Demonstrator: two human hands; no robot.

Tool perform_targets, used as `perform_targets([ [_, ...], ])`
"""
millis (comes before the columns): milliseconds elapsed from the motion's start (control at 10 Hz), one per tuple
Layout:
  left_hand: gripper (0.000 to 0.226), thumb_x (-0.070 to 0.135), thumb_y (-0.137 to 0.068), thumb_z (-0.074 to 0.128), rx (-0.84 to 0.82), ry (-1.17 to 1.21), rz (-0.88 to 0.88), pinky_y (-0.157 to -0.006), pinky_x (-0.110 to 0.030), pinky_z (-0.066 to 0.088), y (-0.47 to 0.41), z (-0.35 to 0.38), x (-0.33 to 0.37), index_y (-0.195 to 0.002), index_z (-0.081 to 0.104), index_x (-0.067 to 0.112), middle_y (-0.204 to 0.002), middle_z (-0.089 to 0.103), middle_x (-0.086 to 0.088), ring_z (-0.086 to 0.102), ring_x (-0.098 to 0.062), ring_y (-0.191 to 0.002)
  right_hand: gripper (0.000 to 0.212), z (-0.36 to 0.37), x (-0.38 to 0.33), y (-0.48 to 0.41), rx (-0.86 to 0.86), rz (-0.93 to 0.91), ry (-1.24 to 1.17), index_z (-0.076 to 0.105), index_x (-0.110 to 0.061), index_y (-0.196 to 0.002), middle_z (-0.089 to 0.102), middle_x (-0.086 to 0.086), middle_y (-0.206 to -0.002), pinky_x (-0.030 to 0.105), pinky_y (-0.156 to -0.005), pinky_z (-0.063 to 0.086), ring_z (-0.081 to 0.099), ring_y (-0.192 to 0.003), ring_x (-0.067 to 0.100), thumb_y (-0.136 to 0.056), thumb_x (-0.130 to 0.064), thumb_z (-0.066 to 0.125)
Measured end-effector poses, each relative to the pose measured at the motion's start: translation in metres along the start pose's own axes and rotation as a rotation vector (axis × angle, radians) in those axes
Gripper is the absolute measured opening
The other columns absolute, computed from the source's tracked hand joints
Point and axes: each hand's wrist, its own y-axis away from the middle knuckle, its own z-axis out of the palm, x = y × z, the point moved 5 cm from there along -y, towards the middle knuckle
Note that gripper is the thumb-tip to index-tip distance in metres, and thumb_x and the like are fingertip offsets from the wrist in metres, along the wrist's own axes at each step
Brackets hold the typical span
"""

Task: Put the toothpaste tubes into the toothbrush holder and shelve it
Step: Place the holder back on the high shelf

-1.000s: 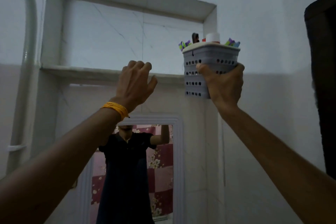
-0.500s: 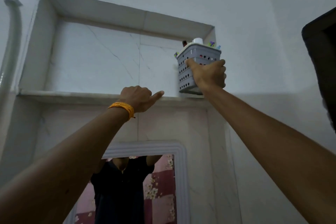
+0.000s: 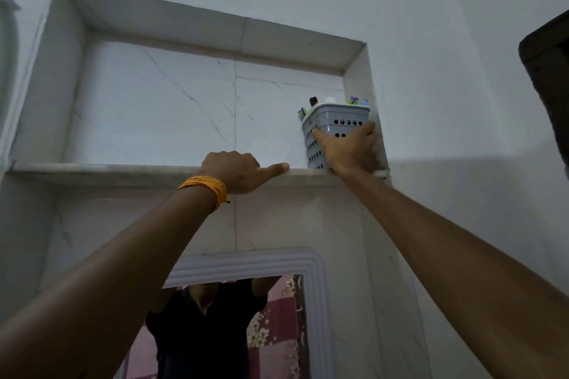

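A grey perforated toothbrush holder [image 3: 337,120] stands upright on the marble shelf [image 3: 104,168] in the far right corner of the wall niche. Tube ends and brush tips, among them a white cap [image 3: 330,100], stick out of its top. My right hand [image 3: 351,149] is wrapped around the holder's lower front, thumb on its left side. My left hand [image 3: 237,171], with an orange band at the wrist, rests on the shelf's front edge, fingers curled over it and thumb stretched to the right along the edge.
The niche's right wall [image 3: 358,80] touches the holder's side. A mirror [image 3: 234,329] with a white frame hangs below the shelf and reflects a person in dark clothing. A dark object [image 3: 548,71] juts in at the right edge. A white pipe [image 3: 7,40] runs at the far left.
My right hand has carried the holder up and back into the niche's right corner and set it on the shelf. My left hand has come down onto the shelf edge.
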Motion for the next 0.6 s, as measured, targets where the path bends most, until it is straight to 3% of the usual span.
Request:
perform_targets([
  [300,0.093,0.089,-0.079,0.011,0.039,-0.009,0.008,-0.075,-0.035,0.039,0.004,-0.002,0.002,-0.088,0.072,0.019,-0.087,0.07,-0.003,0.062,-0.024,-0.082,0.14,-0.004,0.012,0.001,-0.181,-0.048,0.071,-0.001,-0.01,-0.168,0.026,0.017,-0.168,0.054,-0.114,0.045,0.04,-0.148,0.042,-0.072,-0.065,0.085],
  [400,0.089,0.088,-0.081,0.012,0.056,-0.001,0.032,-0.073,-0.034,0.042,0.007,-0.004,0.004,-0.084,0.069,0.019,-0.081,0.068,-0.003,0.062,-0.023,-0.08,0.141,-0.011,0.013,0.01,-0.181,-0.057,0.09,0.001,-0.01,-0.167,0.031,0.019,-0.164,0.056,-0.116,0.044,0.041,-0.146,0.042,-0.069,-0.066,0.086],
  [500,0.078,0.08,-0.088,0.018,0.147,0.014,0.077,-0.07,-0.034,0.044,0.015,-0.007,0.004,-0.08,0.064,0.018,-0.073,0.064,-0.002,0.061,-0.023,-0.073,0.132,-0.02,0.013,0.03,-0.115,-0.11,0.131,0.006,-0.009,-0.168,0.034,0.021,-0.162,0.058,-0.121,0.035,0.036,-0.149,0.04,-0.076,-0.066,0.081],
  [600,0.072,0.068,-0.092,0.019,0.391,0.062,0.094,-0.065,-0.033,0.037,0.036,-0.011,0.006,-0.086,0.066,0.014,-0.07,0.065,-0.003,0.059,-0.024,-0.066,0.109,-0.034,0.006,0.066,-0.023,-0.239,0.173,0.014,-0.012,-0.168,0.029,0.02,-0.166,0.06,-0.121,0.028,0.028,-0.153,0.039,-0.089,-0.062,0.07],
])
